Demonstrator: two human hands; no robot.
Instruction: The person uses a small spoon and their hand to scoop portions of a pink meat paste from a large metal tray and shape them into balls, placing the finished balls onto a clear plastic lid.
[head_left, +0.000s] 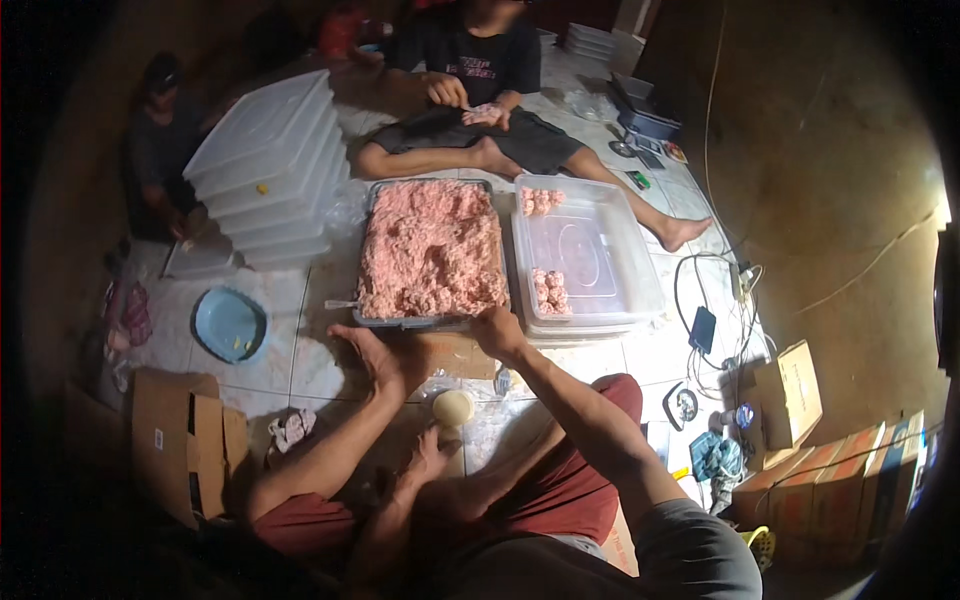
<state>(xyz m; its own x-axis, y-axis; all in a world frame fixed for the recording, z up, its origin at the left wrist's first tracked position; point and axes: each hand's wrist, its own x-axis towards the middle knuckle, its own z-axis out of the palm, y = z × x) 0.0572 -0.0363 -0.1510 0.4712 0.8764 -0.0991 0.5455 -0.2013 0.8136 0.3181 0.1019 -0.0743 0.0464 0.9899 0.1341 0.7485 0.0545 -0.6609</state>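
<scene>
A large dark tray (420, 322) heaped with pink minced mixture (431, 247) lies before me. My right hand (499, 335) is at its near right corner, with fingers curled and fingertips hidden; whether they grip anything does not show. Nearer my body, my left hand (431, 454) has its fingers apart beside a round, pale stack of what look like dough wrappers (453, 408). To the right of the tray, a clear plastic box (634, 300) stands on others and holds two groups of small meat-filled pieces (551, 291). A fork (502, 381) lies between my hands.
Opposite sits a person (480, 75) with a pink piece in one hand; another person (161, 150) is at left. Stacked plastic boxes (262, 150), a blue basin (229, 324) and a cardboard box (169, 442) stand left. Cables, a phone (703, 330) and cartons (832, 487) are at right.
</scene>
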